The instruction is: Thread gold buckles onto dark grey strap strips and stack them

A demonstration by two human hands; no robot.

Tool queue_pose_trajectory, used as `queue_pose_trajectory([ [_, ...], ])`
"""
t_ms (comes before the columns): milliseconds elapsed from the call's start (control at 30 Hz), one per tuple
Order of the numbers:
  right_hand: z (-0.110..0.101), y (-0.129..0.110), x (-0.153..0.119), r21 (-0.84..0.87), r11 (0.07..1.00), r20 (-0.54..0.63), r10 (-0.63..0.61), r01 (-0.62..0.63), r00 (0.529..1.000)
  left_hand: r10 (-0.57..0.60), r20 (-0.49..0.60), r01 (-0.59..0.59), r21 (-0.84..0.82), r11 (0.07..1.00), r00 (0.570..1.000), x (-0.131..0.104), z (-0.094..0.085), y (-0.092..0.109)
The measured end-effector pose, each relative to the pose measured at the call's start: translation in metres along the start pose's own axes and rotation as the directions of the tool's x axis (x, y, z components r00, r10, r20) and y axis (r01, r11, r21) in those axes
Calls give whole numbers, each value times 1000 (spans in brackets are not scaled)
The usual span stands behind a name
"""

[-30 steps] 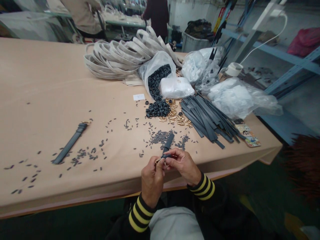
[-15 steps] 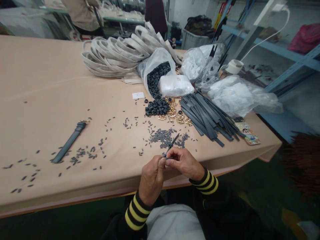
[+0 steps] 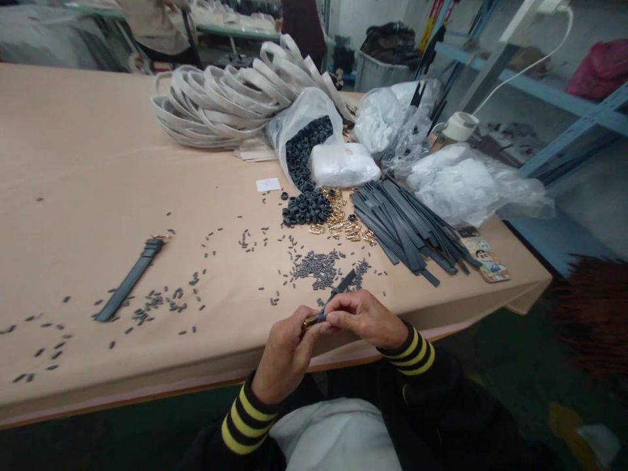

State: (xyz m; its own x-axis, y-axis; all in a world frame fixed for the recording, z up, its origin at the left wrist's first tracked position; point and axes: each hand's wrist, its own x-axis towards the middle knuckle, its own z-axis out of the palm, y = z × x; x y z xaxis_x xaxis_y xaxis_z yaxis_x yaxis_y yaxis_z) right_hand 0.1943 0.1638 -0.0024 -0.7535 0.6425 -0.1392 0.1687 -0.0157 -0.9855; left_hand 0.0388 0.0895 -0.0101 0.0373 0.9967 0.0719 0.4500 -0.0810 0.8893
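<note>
Near the table's front edge, both my hands are closed on one dark grey strap (image 3: 345, 281). My left hand (image 3: 287, 347) pinches its near end, where a gold buckle (image 3: 311, 320) shows between thumb and fingers. My right hand (image 3: 366, 318) grips the strap just beside the buckle with thumb and forefinger, and the free end points up and away. Just beyond lies a heap of small dark pieces (image 3: 316, 268). A strap with a gold buckle (image 3: 130, 281) rests on the table to the left, small pieces scattered about it.
Loose dark straps (image 3: 397, 226) lie to the right beside a phone-like patterned thing (image 3: 485, 258). Gold buckles (image 3: 338, 212) and dark loops (image 3: 307, 208) spill near a plastic bag (image 3: 324, 108). Coiled pale webbing (image 3: 220, 101) and white bundles (image 3: 346, 165) stand behind. People are in the background.
My left hand has shifted left and turned, so the gold buckle now shows. The strap has tilted and more of its flat face is visible. The camera view has shifted slightly.
</note>
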Motion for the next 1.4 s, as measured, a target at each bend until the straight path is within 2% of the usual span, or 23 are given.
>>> queue_pose_trajectory([
  [33,0,-3,-1,-59,998,-16,-14,13,1000,-32,-21,32,-29,999,999,0,0,-1],
  [100,-4,-10,-3,-258,963,-121,-108,74,987,-108,-62,102,-88,991,992,-1,0,-2],
  [167,-13,-18,-4,-494,858,-224,-281,140,933,-176,-65,164,-164,973,982,-2,-1,-4],
  [200,-19,-20,-5,-586,795,-229,-345,154,910,-205,-51,190,-207,960,978,-3,-2,-4],
  [233,-25,-23,-6,-652,741,-195,-368,160,909,-227,-31,212,-250,945,973,-3,-2,-5],
  [267,-31,-24,-7,-691,705,-122,-332,160,935,-244,-10,230,-291,929,970,-3,-3,-6],
  [300,-37,-26,-7,-710,688,-25,-241,153,970,-256,6,244,-325,914,967,-4,-3,-6],
  [333,-41,-26,-8,-712,688,75,-124,140,989,-265,16,254,-347,903,964,-4,-3,-6],
  [400,-46,-27,-8,-667,737,237,73,107,969,-275,14,262,-350,899,961,-5,-3,-6],
  [467,-46,-26,-9,-581,811,312,141,71,940,-276,-7,260,-317,912,961,-5,-2,-6],
  [567,-39,-23,-8,-468,884,300,157,1,941,-259,-2,250,-260,933,966,-5,1,-4],
  [733,-25,-22,-7,-377,923,231,179,-82,956,-241,56,247,-232,941,969,-3,6,1],
  [867,-24,-26,-9,-278,950,291,226,-144,930,-231,93,246,-222,944,969,-2,5,2],
  [1100,-26,-23,-11,-335,942,284,113,-12,952,-166,113,178,-111,978,980,-1,0,2],
  [1233,-23,-15,-11,-312,950,255,105,-21,961,-169,123,179,-74,981,978,-3,1,0],
  [1400,-19,-18,-10,-396,918,221,106,-10,969,-158,126,172,-105,980,979,-3,3,3],
])
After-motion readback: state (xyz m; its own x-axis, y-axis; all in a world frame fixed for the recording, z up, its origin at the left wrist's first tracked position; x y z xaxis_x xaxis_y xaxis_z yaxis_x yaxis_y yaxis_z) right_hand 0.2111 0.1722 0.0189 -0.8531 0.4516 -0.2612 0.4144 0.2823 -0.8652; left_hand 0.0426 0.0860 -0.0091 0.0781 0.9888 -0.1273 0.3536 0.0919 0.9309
